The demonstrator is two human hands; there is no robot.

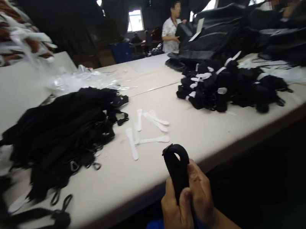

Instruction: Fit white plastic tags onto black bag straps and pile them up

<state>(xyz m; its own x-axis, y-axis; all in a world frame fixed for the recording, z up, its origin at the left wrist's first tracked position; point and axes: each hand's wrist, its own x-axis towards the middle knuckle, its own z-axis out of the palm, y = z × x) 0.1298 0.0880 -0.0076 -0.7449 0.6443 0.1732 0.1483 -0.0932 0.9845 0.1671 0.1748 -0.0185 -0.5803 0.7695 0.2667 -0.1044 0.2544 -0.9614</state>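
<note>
Both my hands are closed round a black webbing strap (176, 165) folded into a loop, held upright just in front of the table's near edge. My left hand (177, 215) grips its lower part with the thumb pressed on the front. My right hand (201, 196) pinches it from the right side. On the table beyond the strap lie several white plastic strips (147, 129).
A heap of loose black straps with metal rings (60, 135) covers the table's left. A pile of rolled black straps with white strips (224, 86) lies at right, with black bags (216, 38) behind. A person in white (170, 30) stands at the far end. Clear plastic bags (84, 81) lie at back.
</note>
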